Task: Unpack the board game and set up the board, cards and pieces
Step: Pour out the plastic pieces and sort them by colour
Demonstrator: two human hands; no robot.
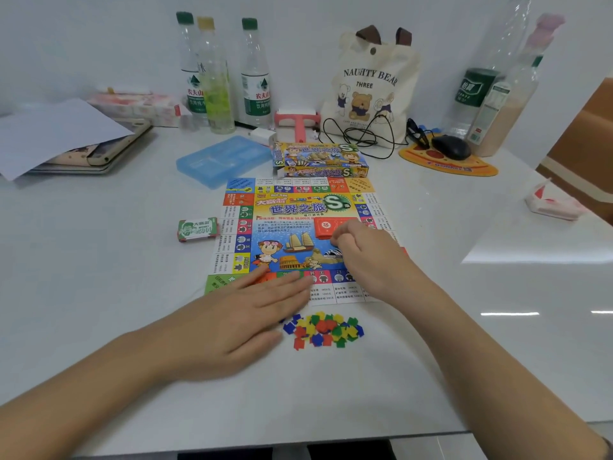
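Observation:
The paper game board point(298, 210) lies unfolded on the white table. Its box point(318, 159) stands just behind it. My left hand point(252, 310) rests flat with straight fingers on the board's near edge. My right hand point(361, 254) sits on the board's right half, fingers curled beside a stack of red cards point(326, 227); whether it pinches a card is hidden. A green pack of play money point(197, 229) lies left of the board. A heap of small coloured pieces point(326, 330) lies on the table in front of the board.
A blue plastic tray point(222, 161) lies behind the board on the left. Bottles point(255, 74), a tote bag point(371, 88), cables, a mouse on its pad point(451, 147) and a tissue pack point(554, 202) line the back and right. Papers and notebooks point(66, 141) lie far left.

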